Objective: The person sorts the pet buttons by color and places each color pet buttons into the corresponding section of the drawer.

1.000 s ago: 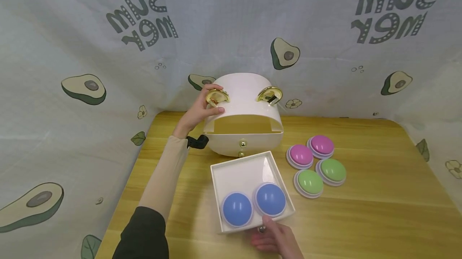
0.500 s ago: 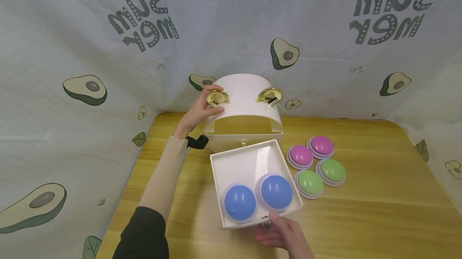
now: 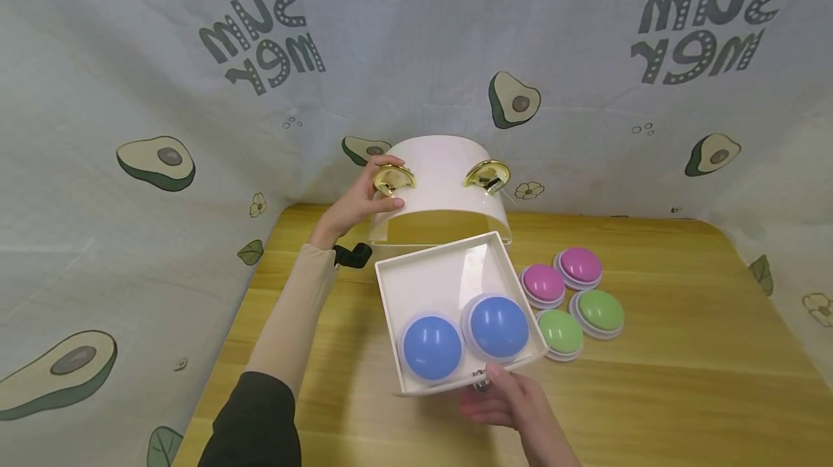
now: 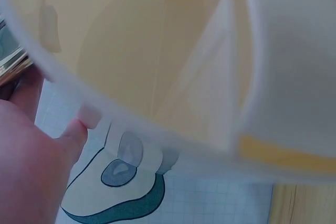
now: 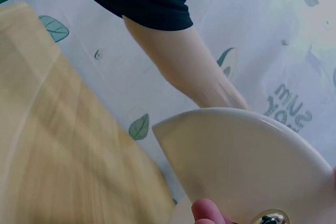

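Observation:
A white rounded cabinet with two gold ears stands at the back, its upper slot bare inside. My left hand grips its left side, fingers and thumb around the left gold ear. My right hand holds a white drawer at its front, thumb on the rim and fingers by the metallic knob. Two blue dome-shaped push lights sit in the drawer's near half. The drawer, raised and slightly turned, overlaps the cabinet's lower front and hides it in the head view.
Two pink domes and two green domes, all white-based, lie on the wooden table right of the drawer. A pale cloth printed with avocados hangs behind and at the sides. A black camera is strapped to the left wrist.
My right hand has lifted the drawer and moved it away from me, toward the cabinet. It now covers the cabinet's lower front and its knobs. My left hand keeps its place.

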The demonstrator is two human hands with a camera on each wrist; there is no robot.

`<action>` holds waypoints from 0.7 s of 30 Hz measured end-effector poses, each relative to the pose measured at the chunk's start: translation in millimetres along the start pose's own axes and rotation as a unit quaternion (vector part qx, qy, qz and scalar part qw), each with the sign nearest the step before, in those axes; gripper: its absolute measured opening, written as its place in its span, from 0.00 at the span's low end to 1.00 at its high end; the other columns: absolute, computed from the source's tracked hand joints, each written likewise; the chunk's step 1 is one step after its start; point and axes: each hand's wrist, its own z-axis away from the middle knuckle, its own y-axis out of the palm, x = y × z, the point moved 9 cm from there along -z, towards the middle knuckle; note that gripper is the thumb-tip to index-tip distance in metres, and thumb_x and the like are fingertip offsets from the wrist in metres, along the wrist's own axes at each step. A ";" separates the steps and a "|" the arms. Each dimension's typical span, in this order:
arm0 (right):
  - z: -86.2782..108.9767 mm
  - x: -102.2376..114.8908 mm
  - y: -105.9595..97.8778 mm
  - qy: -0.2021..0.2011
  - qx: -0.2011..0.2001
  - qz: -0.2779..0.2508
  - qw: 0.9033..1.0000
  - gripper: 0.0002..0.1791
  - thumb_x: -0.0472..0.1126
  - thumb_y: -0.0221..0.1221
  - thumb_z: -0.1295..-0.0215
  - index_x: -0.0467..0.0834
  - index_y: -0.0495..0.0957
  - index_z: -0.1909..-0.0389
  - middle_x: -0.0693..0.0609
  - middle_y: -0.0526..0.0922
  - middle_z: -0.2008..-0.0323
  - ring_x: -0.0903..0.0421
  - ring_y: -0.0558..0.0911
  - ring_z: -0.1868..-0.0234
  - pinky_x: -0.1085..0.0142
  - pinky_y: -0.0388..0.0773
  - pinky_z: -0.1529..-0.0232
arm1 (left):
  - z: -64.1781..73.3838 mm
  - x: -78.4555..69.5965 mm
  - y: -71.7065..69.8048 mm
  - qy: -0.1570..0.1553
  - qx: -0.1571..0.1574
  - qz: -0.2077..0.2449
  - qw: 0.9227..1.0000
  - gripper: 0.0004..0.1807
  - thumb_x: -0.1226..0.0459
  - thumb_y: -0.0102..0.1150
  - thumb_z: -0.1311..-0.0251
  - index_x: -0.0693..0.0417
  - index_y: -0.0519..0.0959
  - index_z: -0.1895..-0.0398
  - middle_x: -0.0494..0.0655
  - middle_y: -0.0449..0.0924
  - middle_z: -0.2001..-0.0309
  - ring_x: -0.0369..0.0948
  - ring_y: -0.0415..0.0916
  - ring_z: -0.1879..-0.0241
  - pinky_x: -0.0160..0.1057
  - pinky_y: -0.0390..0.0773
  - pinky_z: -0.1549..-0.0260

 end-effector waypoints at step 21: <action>-29.4 19.1 8.7 -0.026 -0.085 -0.024 0.996 0.29 0.47 0.45 0.26 0.19 0.71 0.55 0.31 0.82 0.66 0.46 0.85 0.66 0.53 0.80 0.61 | -1.3 3.6 -1.5 0.005 0.009 -0.008 1.000 0.36 0.77 0.60 0.45 0.51 0.57 0.36 0.51 0.57 0.39 0.44 0.59 0.40 0.45 0.55 0.38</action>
